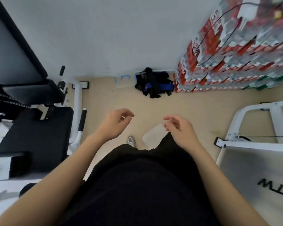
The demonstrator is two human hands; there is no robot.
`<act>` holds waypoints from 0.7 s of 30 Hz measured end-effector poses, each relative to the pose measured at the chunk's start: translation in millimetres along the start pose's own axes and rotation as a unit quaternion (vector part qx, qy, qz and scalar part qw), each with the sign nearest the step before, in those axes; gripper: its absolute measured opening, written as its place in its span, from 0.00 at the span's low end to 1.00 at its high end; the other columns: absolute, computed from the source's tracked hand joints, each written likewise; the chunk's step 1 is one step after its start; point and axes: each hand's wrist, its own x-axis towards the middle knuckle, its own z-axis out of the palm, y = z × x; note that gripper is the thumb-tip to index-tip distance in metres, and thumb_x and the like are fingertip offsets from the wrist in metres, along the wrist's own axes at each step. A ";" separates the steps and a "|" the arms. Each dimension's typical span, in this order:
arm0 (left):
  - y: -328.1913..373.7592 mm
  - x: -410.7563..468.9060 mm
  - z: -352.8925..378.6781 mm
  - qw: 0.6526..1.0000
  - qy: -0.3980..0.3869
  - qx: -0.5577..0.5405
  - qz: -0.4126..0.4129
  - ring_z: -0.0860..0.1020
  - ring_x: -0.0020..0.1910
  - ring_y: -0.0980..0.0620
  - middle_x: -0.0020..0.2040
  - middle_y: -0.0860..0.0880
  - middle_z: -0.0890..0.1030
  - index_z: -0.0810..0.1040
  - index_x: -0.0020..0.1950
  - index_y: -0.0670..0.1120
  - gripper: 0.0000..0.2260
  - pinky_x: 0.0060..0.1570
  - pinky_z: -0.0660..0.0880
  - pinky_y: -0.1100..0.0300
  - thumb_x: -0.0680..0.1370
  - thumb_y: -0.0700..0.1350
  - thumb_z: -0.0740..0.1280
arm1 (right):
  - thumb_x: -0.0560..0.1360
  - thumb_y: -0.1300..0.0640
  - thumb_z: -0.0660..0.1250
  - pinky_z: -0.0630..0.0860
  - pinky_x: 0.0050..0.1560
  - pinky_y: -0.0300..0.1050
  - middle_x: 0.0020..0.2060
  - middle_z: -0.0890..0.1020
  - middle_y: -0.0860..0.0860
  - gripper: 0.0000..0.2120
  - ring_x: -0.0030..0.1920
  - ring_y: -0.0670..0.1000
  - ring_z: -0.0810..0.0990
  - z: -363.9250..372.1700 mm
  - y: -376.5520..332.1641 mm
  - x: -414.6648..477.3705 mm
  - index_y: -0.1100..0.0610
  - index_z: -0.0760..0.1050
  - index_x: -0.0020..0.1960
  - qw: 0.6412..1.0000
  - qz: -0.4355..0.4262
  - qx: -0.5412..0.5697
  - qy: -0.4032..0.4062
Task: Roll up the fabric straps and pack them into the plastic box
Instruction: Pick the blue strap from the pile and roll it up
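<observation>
Soft, even indoor light; wide-angle bend, some blur.
No hard shadows under my left hand (114,124) or right hand (178,128); fingertips slightly smeared. Wall (104,38) in the upper frame reads flat grey-white, floor (194,108) evenly lit. Mild sheen on the wrapped bottle packs (227,59) upper right, print on them unreadable. Strong fisheye curve at edges: packs bow, white frame (235,118) at right leans. Black bench (36,136) at left edge is streaked with motion blur, worst lower left. Dark straps (153,84) top centre lose detail, a black-blue blob.
</observation>
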 end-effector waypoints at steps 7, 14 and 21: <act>83.2 164.4 -26.4 0.994 0.079 -0.073 0.001 0.85 0.50 0.58 0.51 0.57 0.87 0.85 0.56 0.54 0.10 0.53 0.80 0.62 0.85 0.44 0.64 | 0.84 0.56 0.68 0.84 0.59 0.53 0.48 0.87 0.44 0.10 0.50 0.45 0.86 -88.9 22.3 148.9 0.41 0.82 0.59 0.999 0.018 -0.024 0.013; 109.9 299.5 14.7 0.997 0.046 -0.038 -0.045 0.81 0.54 0.61 0.56 0.59 0.85 0.84 0.61 0.52 0.10 0.56 0.77 0.61 0.86 0.45 0.64 | 0.85 0.55 0.66 0.85 0.54 0.54 0.44 0.86 0.46 0.09 0.46 0.46 0.85 -130.7 11.7 336.8 0.44 0.79 0.61 0.999 -0.029 -0.025 -0.034; 36.3 458.8 50.7 0.996 0.067 -0.049 -0.028 0.82 0.52 0.61 0.53 0.59 0.85 0.85 0.59 0.52 0.09 0.55 0.77 0.62 0.86 0.44 0.65 | 0.86 0.54 0.65 0.80 0.41 0.37 0.40 0.86 0.47 0.07 0.41 0.45 0.84 -73.1 41.8 514.8 0.48 0.81 0.58 0.991 -0.079 -0.063 -0.088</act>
